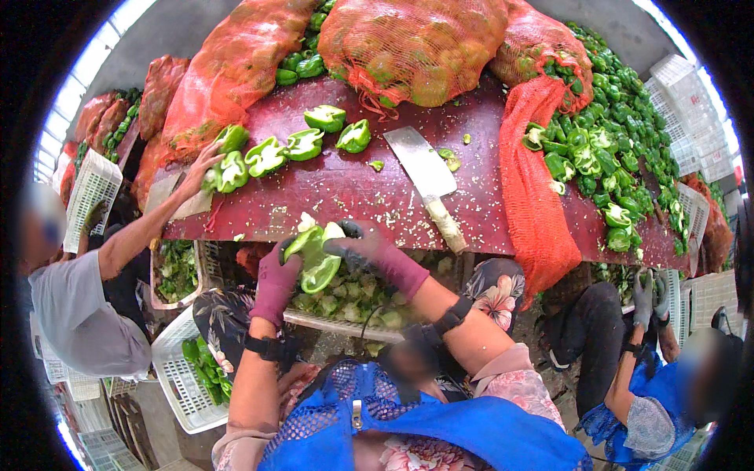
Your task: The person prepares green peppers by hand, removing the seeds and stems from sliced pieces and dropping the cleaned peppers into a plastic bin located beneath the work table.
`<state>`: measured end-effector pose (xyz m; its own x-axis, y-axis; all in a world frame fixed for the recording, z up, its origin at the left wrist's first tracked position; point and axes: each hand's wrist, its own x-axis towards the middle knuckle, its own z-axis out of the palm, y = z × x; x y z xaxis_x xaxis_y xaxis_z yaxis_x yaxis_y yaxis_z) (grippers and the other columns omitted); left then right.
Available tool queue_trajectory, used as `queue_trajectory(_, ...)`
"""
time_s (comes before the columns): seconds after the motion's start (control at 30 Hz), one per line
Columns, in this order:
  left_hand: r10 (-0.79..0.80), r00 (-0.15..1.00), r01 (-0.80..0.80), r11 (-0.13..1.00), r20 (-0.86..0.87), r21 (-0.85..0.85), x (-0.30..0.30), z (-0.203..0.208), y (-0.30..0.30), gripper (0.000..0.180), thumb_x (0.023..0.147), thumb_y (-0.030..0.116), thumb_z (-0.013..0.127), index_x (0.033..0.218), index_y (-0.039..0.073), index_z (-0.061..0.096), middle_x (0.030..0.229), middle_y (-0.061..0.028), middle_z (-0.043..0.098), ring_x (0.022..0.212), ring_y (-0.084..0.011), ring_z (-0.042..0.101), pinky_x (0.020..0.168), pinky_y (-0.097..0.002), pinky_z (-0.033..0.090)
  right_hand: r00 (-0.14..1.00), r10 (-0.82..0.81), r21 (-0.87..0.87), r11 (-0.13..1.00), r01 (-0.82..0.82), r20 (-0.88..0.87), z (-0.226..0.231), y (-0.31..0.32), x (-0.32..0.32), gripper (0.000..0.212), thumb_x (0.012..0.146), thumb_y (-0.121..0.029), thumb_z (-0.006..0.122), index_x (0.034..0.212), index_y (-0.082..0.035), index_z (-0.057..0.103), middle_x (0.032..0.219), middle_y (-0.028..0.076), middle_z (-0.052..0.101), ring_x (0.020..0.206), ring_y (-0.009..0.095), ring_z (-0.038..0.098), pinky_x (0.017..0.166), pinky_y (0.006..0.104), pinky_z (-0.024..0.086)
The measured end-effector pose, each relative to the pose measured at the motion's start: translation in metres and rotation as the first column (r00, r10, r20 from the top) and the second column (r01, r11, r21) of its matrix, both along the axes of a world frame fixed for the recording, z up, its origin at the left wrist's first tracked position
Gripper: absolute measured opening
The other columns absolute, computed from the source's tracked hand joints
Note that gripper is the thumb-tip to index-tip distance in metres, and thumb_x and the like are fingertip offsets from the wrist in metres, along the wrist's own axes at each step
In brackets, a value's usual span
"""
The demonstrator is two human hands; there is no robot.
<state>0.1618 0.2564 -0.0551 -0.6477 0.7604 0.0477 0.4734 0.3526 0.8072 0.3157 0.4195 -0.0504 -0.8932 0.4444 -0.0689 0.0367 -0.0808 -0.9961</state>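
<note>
My left hand (278,284) and my right hand (366,250), both in purple gloves with dark fingers, grip a cut green bell pepper (320,263) over the table's near edge. The pepper is split open, its pale inside showing, and a whitish core piece (306,223) is at its top beside my left fingers. Beneath my hands sits a crate (345,325) full of pepper cores (353,292). A cleaver (420,162) with a wrapped handle lies on the table ahead of my right hand. Several pepper halves (304,144) lie farther off, cut sides up.
Red mesh sacks (412,47) of peppers line the dark red table's (471,169) far side. An empty-looking red sack (534,180) and a green pepper heap (620,141) lie right. A co-worker's hand (206,169) touches pepper halves at left. Another gloved person (642,300) works at right.
</note>
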Motion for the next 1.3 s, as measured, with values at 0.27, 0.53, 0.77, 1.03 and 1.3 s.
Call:
queue_trajectory(0.27,-0.05,0.8,-0.144,0.951,-0.597,-0.272,0.026,0.064,-0.003,0.045,0.08,0.021,0.06,0.123,0.013,0.053,0.096,-0.0178,0.066,0.086,-0.0354,0.064,0.075,-0.0423,0.05,0.9,-0.112,0.647,0.732,-0.212,0.421,0.027,-0.005,0.027,0.069,0.077,-0.052,0.063,0.124,-0.002,0.055,0.102,0.018,0.067,0.093,0.033,0.065,0.083,0.0432,0.05)
queue_trajectory(0.53,0.155,0.744,-0.343,0.923,-0.65,-0.173,-0.031,0.085,-0.041,0.048,0.084,0.013,0.058,0.131,0.023,0.05,0.1,-0.0149,0.067,0.085,-0.0352,0.065,0.073,-0.044,0.051,0.942,-0.151,0.72,0.683,-0.118,0.298,-0.005,-0.014,0.013,0.045,0.083,-0.037,0.061,0.112,-0.004,0.059,0.1,0.021,0.065,0.092,0.035,0.064,0.082,0.04,0.049)
queue_trajectory(0.77,0.178,0.631,-0.729,0.47,-0.755,-0.498,-0.138,0.094,-0.22,0.054,0.082,0.019,0.058,0.135,0.023,0.048,0.105,-0.0198,0.065,0.093,-0.0381,0.063,0.079,-0.0491,0.048,0.974,-0.21,0.651,0.752,0.104,0.086,0.002,-0.015,0.009,0.04,0.08,-0.03,0.065,0.11,-0.004,0.059,0.097,0.02,0.065,0.09,0.033,0.064,0.079,0.0404,0.049)
queue_trajectory(1.03,0.142,0.675,-0.277,0.958,-0.724,-0.07,-0.071,0.092,-0.115,0.044,0.083,0.01,0.062,0.127,0.011,0.054,0.123,-0.0151,0.059,0.11,-0.032,0.059,0.089,-0.0396,0.048,0.923,-0.367,0.689,0.698,0.195,0.111,-0.015,-0.001,0.003,0.043,0.081,-0.022,0.058,0.122,-0.008,0.052,0.107,0.022,0.059,0.098,0.035,0.06,0.084,0.0433,0.049)
queue_trajectory(1.3,-0.136,0.913,0.001,0.943,-0.384,-0.332,-0.006,0.001,0.065,0.056,0.078,0.013,0.064,0.131,0.007,0.045,0.124,-0.0194,0.055,0.107,-0.0379,0.056,0.089,-0.0433,0.047,0.778,-0.582,0.604,0.54,0.586,-0.234,0.012,0.03,0.012,0.034,0.082,-0.012,0.06,0.114,-0.002,0.059,0.091,0.011,0.065,0.075,0.018,0.06,0.068,0.0316,0.05)
